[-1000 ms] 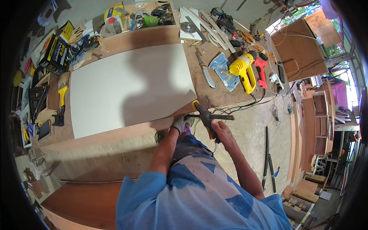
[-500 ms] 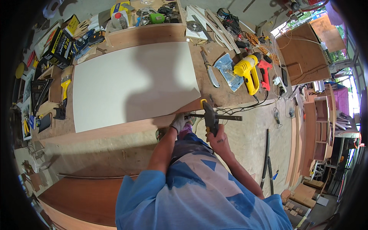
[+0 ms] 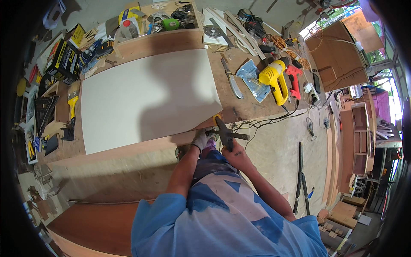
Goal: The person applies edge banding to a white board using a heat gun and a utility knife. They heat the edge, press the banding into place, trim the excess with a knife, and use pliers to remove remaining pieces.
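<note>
A black bar clamp (image 3: 225, 133) with a yellow pad lies across the near right corner of a white-faced board (image 3: 115, 98) on the workbench. My bare right hand (image 3: 236, 155) is wrapped round the clamp's handle. Its dark bar sticks out to the right, and the yellow pad is at the board's corner. My left hand (image 3: 199, 139), in a pale work glove, is below the board's near edge. Its fingers seem closed at the left end of the bar, partly hidden. A wood strip shows along the board's lifted right corner.
Right of the board lie a knife (image 3: 232, 79), a blue packet (image 3: 253, 80), a yellow heat gun (image 3: 275, 80) and a red glue gun (image 3: 294, 80). A wooden drawer (image 3: 158, 42) of hardware stands behind. Cables (image 3: 261, 124) hang off the bench. A brown panel (image 3: 98, 227) is at lower left.
The clamp and my right hand have moved left and slightly down, toward my left hand. The bar now slants down to the right. My view has shifted slightly.
</note>
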`<act>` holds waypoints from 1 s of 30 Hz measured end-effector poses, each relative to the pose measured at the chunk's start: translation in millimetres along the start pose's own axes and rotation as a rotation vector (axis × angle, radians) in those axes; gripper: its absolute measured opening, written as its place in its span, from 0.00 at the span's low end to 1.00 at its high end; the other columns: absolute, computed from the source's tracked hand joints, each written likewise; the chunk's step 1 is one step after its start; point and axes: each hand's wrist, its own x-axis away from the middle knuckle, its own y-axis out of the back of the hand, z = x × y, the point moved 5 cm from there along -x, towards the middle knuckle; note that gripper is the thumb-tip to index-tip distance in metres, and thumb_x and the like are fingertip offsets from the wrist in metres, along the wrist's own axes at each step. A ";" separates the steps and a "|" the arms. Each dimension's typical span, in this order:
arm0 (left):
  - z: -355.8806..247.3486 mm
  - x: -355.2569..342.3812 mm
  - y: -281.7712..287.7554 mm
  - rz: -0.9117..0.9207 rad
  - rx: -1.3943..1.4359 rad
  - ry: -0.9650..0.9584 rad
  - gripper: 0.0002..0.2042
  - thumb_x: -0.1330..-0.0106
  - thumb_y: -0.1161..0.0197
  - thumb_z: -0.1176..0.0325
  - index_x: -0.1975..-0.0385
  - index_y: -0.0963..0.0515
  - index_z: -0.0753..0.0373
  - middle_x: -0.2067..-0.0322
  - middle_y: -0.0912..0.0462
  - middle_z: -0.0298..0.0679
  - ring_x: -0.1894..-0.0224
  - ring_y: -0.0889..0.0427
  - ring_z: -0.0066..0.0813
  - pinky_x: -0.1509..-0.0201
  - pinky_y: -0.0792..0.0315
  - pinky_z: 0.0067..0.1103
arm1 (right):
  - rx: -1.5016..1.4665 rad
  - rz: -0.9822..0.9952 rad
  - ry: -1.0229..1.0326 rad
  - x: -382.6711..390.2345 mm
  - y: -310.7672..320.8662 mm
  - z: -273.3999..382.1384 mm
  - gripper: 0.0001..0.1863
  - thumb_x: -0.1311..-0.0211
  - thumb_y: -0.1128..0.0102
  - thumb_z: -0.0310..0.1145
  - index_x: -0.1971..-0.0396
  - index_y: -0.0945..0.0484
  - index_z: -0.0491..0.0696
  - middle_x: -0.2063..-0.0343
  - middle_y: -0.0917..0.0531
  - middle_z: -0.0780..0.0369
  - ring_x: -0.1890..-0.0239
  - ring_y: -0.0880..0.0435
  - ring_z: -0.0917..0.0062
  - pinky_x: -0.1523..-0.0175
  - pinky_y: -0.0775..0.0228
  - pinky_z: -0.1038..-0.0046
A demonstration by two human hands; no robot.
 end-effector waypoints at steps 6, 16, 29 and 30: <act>-10.0 6.0 -5.9 0.080 -0.486 -0.215 0.14 0.35 0.37 0.74 0.50 0.21 0.64 0.57 0.15 0.41 0.57 0.16 0.33 0.50 0.20 0.28 | -0.044 -0.014 -0.054 -4.7 -2.1 -6.9 0.21 0.39 0.35 0.39 0.51 0.26 0.42 0.66 0.15 0.52 0.57 0.15 0.63 0.51 0.26 0.67; -8.6 -2.9 23.1 -0.028 -0.786 -0.311 0.16 0.37 0.37 0.78 0.48 0.22 0.66 0.53 0.16 0.40 0.54 0.17 0.30 0.48 0.20 0.25 | -0.059 0.175 -0.185 -4.8 7.9 30.0 0.20 0.36 0.36 0.46 0.57 0.19 0.42 0.64 0.13 0.59 0.56 0.15 0.75 0.49 0.27 0.72; -51.9 37.7 -22.0 0.046 -0.610 -0.225 0.16 0.38 0.36 0.79 0.50 0.23 0.67 0.56 0.17 0.41 0.55 0.17 0.32 0.50 0.20 0.26 | -0.285 0.185 -0.216 -2.9 1.7 -8.8 0.39 0.28 0.72 0.68 0.58 0.28 0.43 0.71 0.25 0.62 0.67 0.25 0.76 0.59 0.32 0.71; -48.4 34.6 -21.5 0.050 -0.517 -0.183 0.17 0.38 0.37 0.80 0.49 0.22 0.66 0.56 0.16 0.39 0.56 0.17 0.31 0.49 0.20 0.25 | -0.283 0.159 -0.210 -0.5 0.2 -1.7 0.39 0.28 0.72 0.69 0.60 0.28 0.43 0.72 0.25 0.62 0.68 0.26 0.77 0.60 0.33 0.71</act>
